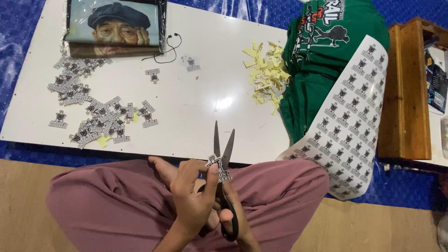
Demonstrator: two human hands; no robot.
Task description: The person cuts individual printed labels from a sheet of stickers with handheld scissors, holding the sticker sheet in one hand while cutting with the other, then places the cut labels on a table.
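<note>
Here the left hand (193, 193) pinches a glossy cut-out sticker (218, 171); right hand (228, 212) grips open steel scissors (224, 158).

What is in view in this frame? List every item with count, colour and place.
scissors: one, black handles, open blades, in the right hand
cut-out sticker: one, black and white, pinched at the blades
sticker pile: many, black and white, board's left
sticker sheet: one, white, uncut, draped right
paper scraps: many, yellow, board's centre-right
green shirts: folded stack, printed, upper right
portrait print: one, wrapped, upper left
earphones: one pair, black, beside the print
white board: one, on blue tarp
wooden shelf: one, brown, far right
left hand: holds the sticker
right hand: in the scissor handles
</note>
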